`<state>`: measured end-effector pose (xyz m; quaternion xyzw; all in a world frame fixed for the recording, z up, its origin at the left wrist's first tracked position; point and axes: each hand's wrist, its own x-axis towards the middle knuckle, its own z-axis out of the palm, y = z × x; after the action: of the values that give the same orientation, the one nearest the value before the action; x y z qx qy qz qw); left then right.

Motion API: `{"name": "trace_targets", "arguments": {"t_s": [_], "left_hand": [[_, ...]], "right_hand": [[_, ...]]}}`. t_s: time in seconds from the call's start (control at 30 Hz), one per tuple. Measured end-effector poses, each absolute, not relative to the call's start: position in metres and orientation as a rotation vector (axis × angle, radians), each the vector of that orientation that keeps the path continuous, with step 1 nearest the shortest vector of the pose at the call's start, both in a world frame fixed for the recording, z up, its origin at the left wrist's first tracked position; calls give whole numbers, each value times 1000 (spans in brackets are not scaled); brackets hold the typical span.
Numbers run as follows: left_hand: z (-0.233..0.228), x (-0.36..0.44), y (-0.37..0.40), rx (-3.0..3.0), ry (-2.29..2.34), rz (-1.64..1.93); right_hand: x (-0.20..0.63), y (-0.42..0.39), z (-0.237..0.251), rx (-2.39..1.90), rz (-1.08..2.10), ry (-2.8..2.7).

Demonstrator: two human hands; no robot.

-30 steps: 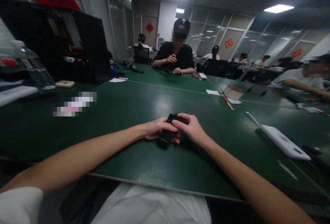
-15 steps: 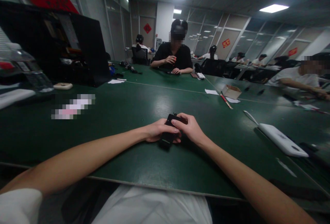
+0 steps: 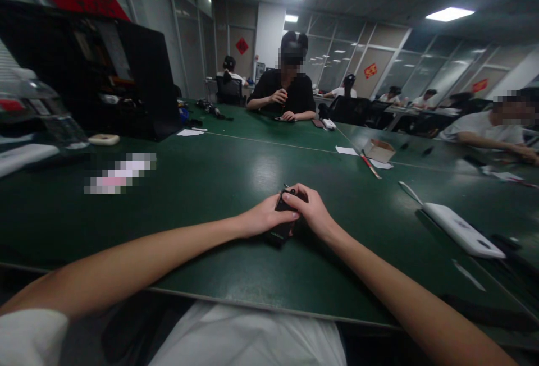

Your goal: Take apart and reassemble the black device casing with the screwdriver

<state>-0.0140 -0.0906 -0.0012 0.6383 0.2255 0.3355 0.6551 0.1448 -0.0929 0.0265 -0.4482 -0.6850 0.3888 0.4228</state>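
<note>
A small black rectangular case [image 3: 280, 235] with faint lettering near its lower end is held between both hands, just over the green table [image 3: 219, 265]. My left hand [image 3: 265, 216] is wrapped around its left side, the thumb lying across the front. From the right, my right hand [image 3: 312, 209] grips the upper part, thumb pressed on the face close to the top edge. A thin bit sticks out at the top; what it is, I cannot make out. Most of the fingers behind the case are hidden.
At right lies a white power bank [image 3: 463, 228] with a strap. A small cardboard box [image 3: 379, 150] stands beyond it. To the left are a clear plastic bottle [image 3: 53, 110] and a black open-fronted box [image 3: 160, 85]. A person in black [image 3: 282, 91] sits across the table.
The case has turned slightly in my hands and its lower end has shifted a little right. My left hand has slid right and more of its back shows.
</note>
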Motion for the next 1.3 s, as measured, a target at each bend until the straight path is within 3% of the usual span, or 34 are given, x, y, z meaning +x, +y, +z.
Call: {"name": "trace_targets", "arguments": {"t_s": [0.27,0.43,0.8,1.3], "left_hand": [[0,-14,-89,1405,466,764],[-5,-12,-86,1262,449,770],[4,-14,-88,1125,439,778],[-5,-39,-29,1288,794,1197]], "right_hand": [[145,-94,28,-1149,922,-1717],[159,-82,24,-1147,1049,-1666],[195,-78,31,-1485,29,-2371],[195,-78,32,-1476,-73,-2350]]}}
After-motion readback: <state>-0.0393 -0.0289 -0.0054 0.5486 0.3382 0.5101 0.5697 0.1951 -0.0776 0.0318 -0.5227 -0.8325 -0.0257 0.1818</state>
